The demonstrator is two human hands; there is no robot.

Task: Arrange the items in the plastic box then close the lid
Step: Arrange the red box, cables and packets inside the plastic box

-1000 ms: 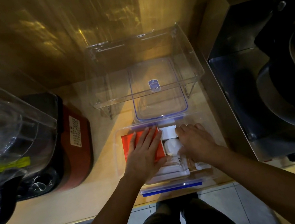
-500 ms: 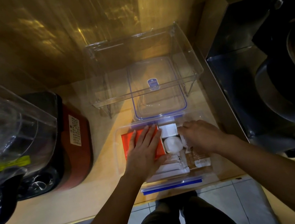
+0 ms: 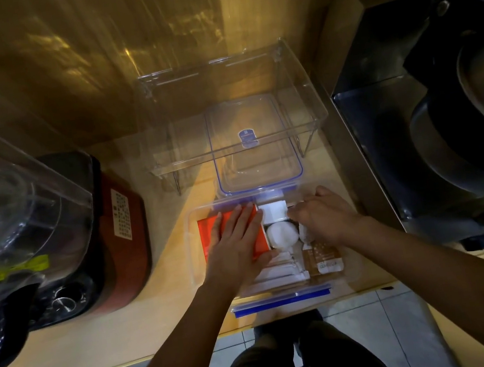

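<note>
A clear plastic box (image 3: 196,252) with blue clips stands open at the counter's front edge. Inside it lie an orange packet (image 3: 207,231), a white square packet (image 3: 274,212), a round white item (image 3: 282,235), white sachets (image 3: 281,271) and brown sachets (image 3: 322,257). My left hand (image 3: 237,240) lies flat, fingers spread, on the orange packet. At the box's right side my right hand (image 3: 323,217) reaches in with bent fingers over the items; what it touches is hidden. The clear lid (image 3: 255,144) with a blue rim lies behind the box.
A clear acrylic stand (image 3: 233,106) straddles the lid at the back. A red and black appliance (image 3: 117,232) with a clear jug (image 3: 1,186) sits to the left. A dark metal cooker (image 3: 444,123) is on the right. The floor tiles lie below the counter edge.
My right hand has shifted right and back inside the box, uncovering the round white item and the brown sachets. My left hand stays on the orange packet.
</note>
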